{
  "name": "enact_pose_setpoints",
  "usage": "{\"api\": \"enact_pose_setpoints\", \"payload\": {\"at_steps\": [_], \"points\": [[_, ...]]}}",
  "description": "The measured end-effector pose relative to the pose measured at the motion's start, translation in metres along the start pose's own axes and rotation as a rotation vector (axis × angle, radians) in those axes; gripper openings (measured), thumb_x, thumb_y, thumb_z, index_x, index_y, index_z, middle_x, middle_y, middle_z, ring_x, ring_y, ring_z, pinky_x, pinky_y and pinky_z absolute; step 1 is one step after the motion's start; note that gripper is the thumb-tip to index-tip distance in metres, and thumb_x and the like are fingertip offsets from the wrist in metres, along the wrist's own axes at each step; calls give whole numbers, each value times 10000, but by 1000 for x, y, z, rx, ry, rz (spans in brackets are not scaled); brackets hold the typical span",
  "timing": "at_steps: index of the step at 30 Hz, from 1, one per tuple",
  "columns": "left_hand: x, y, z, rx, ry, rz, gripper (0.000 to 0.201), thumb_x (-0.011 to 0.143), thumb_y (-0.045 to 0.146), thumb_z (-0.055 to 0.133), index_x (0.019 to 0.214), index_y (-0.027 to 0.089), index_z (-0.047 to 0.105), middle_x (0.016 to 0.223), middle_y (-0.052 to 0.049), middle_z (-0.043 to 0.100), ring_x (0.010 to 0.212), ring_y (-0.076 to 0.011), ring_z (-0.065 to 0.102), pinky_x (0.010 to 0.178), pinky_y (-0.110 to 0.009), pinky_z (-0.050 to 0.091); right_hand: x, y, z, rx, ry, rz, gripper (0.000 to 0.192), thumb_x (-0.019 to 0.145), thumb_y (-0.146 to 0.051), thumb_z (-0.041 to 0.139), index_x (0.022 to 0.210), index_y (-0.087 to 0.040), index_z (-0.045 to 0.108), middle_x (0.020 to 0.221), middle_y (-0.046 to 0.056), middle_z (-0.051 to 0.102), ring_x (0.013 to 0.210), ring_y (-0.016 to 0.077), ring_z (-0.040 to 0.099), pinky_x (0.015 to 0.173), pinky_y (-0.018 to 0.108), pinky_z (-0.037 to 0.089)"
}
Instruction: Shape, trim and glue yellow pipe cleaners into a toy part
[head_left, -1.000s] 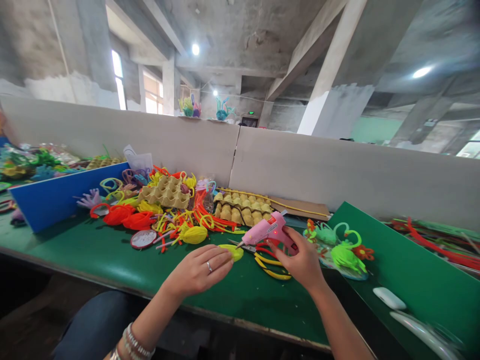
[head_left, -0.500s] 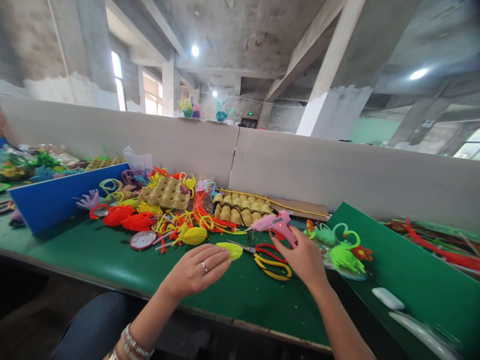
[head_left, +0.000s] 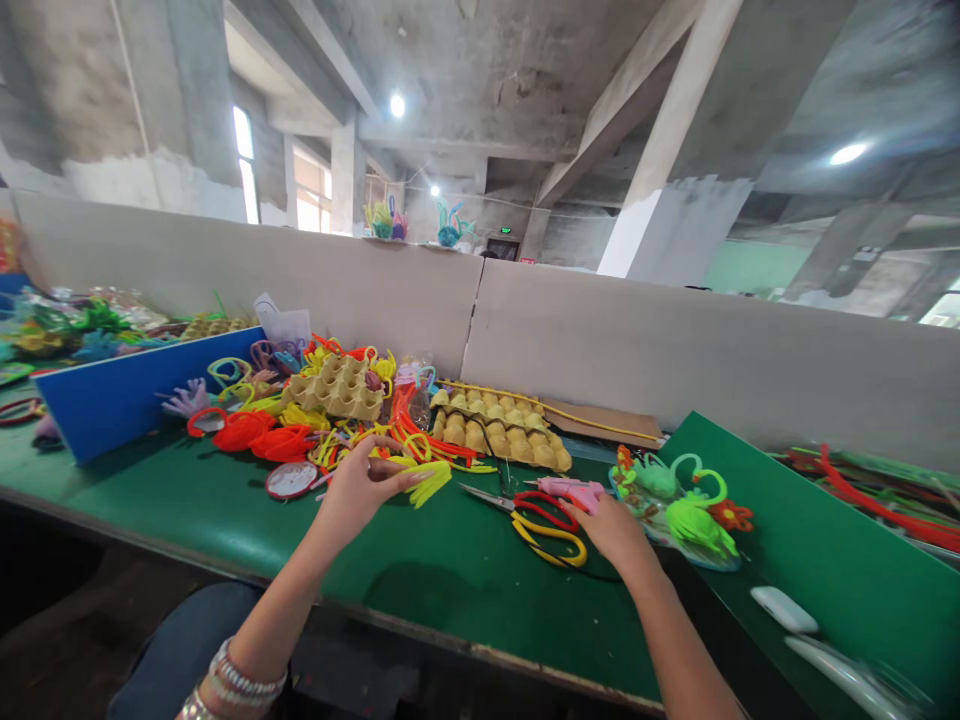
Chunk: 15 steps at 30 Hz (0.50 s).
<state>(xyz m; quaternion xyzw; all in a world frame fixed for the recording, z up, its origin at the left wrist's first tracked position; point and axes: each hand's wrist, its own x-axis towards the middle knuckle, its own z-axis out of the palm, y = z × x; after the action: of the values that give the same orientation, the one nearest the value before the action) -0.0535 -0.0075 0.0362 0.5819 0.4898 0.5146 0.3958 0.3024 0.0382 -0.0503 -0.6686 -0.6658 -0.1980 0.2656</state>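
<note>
My left hand [head_left: 358, 487] pinches a yellow fuzzy pipe-cleaner piece [head_left: 424, 479], lifted just above the green table [head_left: 465, 580] by the pile of coloured pipe cleaners [head_left: 352, 440]. My right hand [head_left: 613, 530] grips the handle end of a pink glue gun [head_left: 568, 488], which lies flat on the table with its nozzle pointing left. Scissors with red and yellow handles [head_left: 546, 518] lie between my two hands, just in front of the gun.
Two cardboard egg trays [head_left: 337, 385] [head_left: 499, 428] sit behind the pile. A blue board [head_left: 127, 395] stands at the left and a green board [head_left: 810, 540] at the right. Finished green figures [head_left: 686, 505] lie by my right hand. A cardboard wall [head_left: 600, 340] closes the back.
The glue gun has come down from the air to lie flat on the table. My left hand has moved up and left, lifting the yellow piece toward the pile.
</note>
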Motion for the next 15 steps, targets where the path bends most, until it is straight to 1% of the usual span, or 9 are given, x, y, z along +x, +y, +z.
{"api": "enact_pose_setpoints", "payload": {"at_steps": [2, 4, 6, 7, 8, 10, 11, 13, 15], "points": [[0, -2, -1, -1, -3, -15, 417, 602, 371, 740, 844, 208, 443, 634, 11, 720, 664, -210, 695, 595, -282, 503, 0, -2, 2, -33, -11, 16, 372, 739, -553, 484, 705, -217, 640, 496, 8, 588, 427, 193, 570, 400, 264, 394], [1, -4, -1, 7, -16, -9, 417, 615, 379, 727, 842, 213, 419, 628, 12, 716, 669, -216, 695, 593, -287, 494, -1, -3, -2, -80, -18, 48, 397, 742, -564, 480, 645, -209, 630, 498, 39, 591, 445, 218, 577, 425, 302, 418], [1, -5, -2, 17, -39, 0, 401, 635, 379, 709, 851, 211, 415, 632, 9, 713, 670, -213, 691, 582, -281, 480, -1, -6, -10, -131, -11, 81, 429, 755, -557, 475, 578, -190, 610, 546, 113, 609, 533, 278, 607, 479, 375, 443], [2, -6, -3, 25, -51, 6, 391, 645, 375, 701, 856, 210, 417, 637, 8, 711, 665, -208, 687, 574, -275, 473, -1, -8, -15, -157, -5, 86, 429, 767, -538, 472, 579, -178, 610, 599, 153, 623, 608, 313, 620, 521, 414, 450], [2, -6, -4, 36, -65, 13, 380, 653, 371, 694, 859, 208, 420, 642, 7, 709, 659, -201, 683, 568, -270, 465, -1, -13, -20, -176, 3, 81, 413, 779, -514, 474, 613, -166, 621, 667, 180, 636, 684, 335, 624, 569, 443, 453], [3, -7, -9, 69, -77, 32, 357, 664, 367, 682, 858, 207, 428, 638, 14, 700, 637, -185, 670, 557, -261, 454, 1, -25, -31, -175, 5, 26, 341, 805, -454, 473, 742, -163, 639, 782, 164, 653, 778, 321, 616, 648, 448, 455], [4, -6, -12, 88, -72, 41, 348, 666, 366, 678, 854, 207, 432, 631, 21, 693, 623, -178, 663, 552, -257, 451, 2, -34, -34, -126, 1, -9, 308, 818, -430, 468, 799, -173, 637, 817, 136, 660, 792, 296, 614, 671, 430, 458], [6, -5, -20, 129, -34, 57, 337, 666, 372, 675, 841, 210, 437, 610, 35, 675, 591, -167, 646, 530, -248, 442, 4, -57, -39, 50, -33, -78, 259, 844, -370, 442, 874, -189, 624, 855, 87, 667, 806, 248, 612, 696, 385, 466], [8, -4, -31, 172, 36, 72, 347, 658, 393, 677, 829, 212, 435, 597, 39, 661, 571, -169, 636, 500, -240, 429, 5, -83, -38, 225, -125, -174, 228, 846, -296, 443, 958, -187, 609, 921, 70, 671, 859, 224, 609, 747, 370, 470]]}}
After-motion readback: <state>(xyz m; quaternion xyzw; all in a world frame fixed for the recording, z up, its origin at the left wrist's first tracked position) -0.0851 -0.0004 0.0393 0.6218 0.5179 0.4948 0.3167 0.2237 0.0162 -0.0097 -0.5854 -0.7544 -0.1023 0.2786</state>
